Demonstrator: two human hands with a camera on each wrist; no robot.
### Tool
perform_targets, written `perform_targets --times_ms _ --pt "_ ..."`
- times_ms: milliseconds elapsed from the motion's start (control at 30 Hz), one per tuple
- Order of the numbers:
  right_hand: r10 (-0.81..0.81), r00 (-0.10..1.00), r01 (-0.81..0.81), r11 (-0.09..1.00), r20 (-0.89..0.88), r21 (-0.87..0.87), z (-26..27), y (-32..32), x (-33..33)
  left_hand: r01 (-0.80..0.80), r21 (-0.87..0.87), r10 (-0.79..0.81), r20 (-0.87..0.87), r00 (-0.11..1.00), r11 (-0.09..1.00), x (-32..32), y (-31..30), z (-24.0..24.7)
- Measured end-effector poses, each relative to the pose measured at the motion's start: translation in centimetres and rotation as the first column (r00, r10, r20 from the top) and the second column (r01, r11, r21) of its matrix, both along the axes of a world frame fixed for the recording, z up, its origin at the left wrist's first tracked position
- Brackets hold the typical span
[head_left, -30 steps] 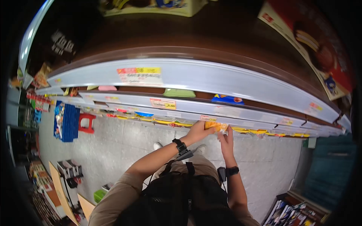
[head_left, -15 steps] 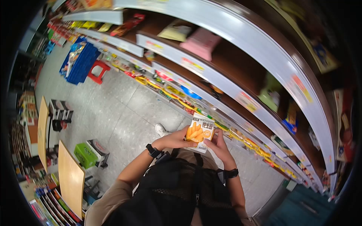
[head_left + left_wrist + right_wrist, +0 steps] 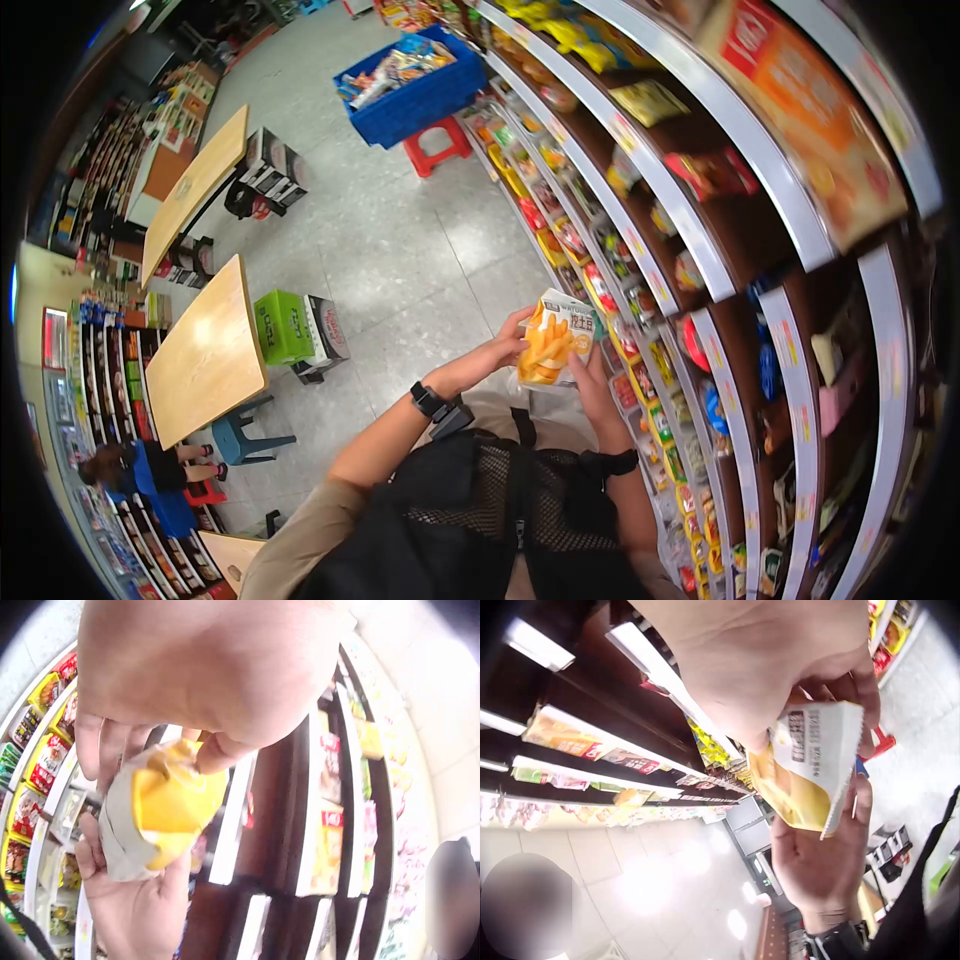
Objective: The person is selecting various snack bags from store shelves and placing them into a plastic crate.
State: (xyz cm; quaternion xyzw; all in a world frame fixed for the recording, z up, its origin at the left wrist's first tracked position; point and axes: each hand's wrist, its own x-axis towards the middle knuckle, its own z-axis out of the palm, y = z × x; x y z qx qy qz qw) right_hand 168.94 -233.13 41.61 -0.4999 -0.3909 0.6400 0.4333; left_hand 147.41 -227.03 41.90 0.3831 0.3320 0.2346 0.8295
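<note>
A white and yellow bag of potato snacks [image 3: 550, 342], with pictured fries on its front, is held between both hands in front of the torso. The left hand [image 3: 488, 364] grips its left side, thumb on the front. On the other side the right hand [image 3: 598, 396] holds the lower right edge. In the left wrist view the bag [image 3: 169, 806] shows its yellow face, folded and creased, beneath the left thumb. The right wrist view shows small print on the bag's white part [image 3: 821, 742], with a crimped edge beside it; the right fingers curl behind it.
Snack shelves [image 3: 690, 230] rise along the right. Ahead, a blue crate [image 3: 415, 115] of packets stands on a red stool [image 3: 436, 148]. Wooden tables [image 3: 208, 350], a green box [image 3: 283, 327] and a blue stool [image 3: 250, 437] are at left. A person in blue [image 3: 165, 490] is lower left.
The head view has swung left, away from facing the shelf. The bag has come out from by the shelf edge to the torso, its printed front now upward, still in both hands.
</note>
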Motion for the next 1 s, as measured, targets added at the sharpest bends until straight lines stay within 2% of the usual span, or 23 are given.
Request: perform_targets --times_ms 67,100,133,200,233,300,433,533,600,633,667,733,767,867,1000 --pt "-0.131 0.972 0.084 0.969 -0.196 -0.233 -0.3 2.9 -2.1 0.038 0.088 -0.03 -0.088 0.996 0.995 -4.0 1.8 1.2" --pt "-0.129 0.974 0.084 0.969 -0.186 -0.233 -2.3 4.2 -3.0 0.013 0.149 0.002 -0.1 0.995 0.989 -5.6 2.5 0.4" --pt "-0.104 0.978 0.059 0.969 -0.179 -0.239 -1.9 5.4 -4.3 -0.015 0.142 0.028 -0.094 0.995 0.99 -6.8 2.7 0.6" --pt "0.087 0.99 -0.101 0.986 -0.111 -0.133 -1.5 7.9 -6.4 -0.138 0.108 0.147 -0.072 0.987 0.984 -8.9 3.6 0.4" --pt "0.103 0.989 -0.118 0.982 -0.107 -0.147 -1.0 8.9 -7.7 -0.157 0.094 0.163 -0.068 0.984 0.983 -9.9 4.1 0.1" --pt "0.176 0.981 -0.191 0.937 -0.08 -0.291 -0.2 11.1 -9.9 -0.211 0.077 0.218 -0.11 0.97 0.975 -11.6 5.4 -0.6" --pt "0.278 0.957 -0.289 0.911 -0.082 -0.294 -1.7 17.9 -13.4 -0.238 0.052 0.242 -0.113 0.964 0.97 -15.6 10.9 -2.3" --pt "0.367 0.92 -0.39 0.889 -0.138 -0.238 -5.4 23.4 -15.6 -0.244 0.089 0.249 -0.042 0.968 0.966 -18.4 16.4 -3.0" --pt "0.368 0.888 -0.448 0.827 -0.274 -0.34 -6.7 27.6 -17.7 -0.243 0.056 0.247 -0.081 0.966 0.968 -20.5 20.8 -3.8" --pt "0.349 0.893 -0.439 0.816 -0.285 -0.376 -6.9 30.3 -19.0 -0.269 0.054 0.273 -0.097 0.957 0.962 -21.5 23.6 -4.1" --pt "0.347 0.891 -0.44 0.817 -0.292 -0.373 -6.9 32.7 -20.3 -0.266 0.056 0.27 -0.104 0.957 0.962 -22.6 26.1 -4.0" --pt "0.41 0.879 -0.464 0.852 -0.244 -0.24 -6.4 37.7 -23.0 -0.392 0.142 0.416 -0.227 0.881 0.909 -24.8 31.3 -3.6" --pt "0.404 0.88 -0.461 0.853 -0.248 -0.245 -6.0 39.9 -24.3 -0.388 0.137 0.41 -0.231 0.882 0.912 -25.9 33.7 -3.3" --pt "0.466 0.87 -0.465 0.884 -0.162 0.046 -4.3 47.4 -28.3 -0.48 0.139 0.498 -0.161 0.852 0.866 -29.2 40.8 -2.3" --pt "0.515 0.851 -0.519 0.854 -0.105 -0.017 -2.3 55.2 -31.1 -0.586 0.204 0.611 -0.091 0.786 0.784 -32.0 46.9 -0.5"
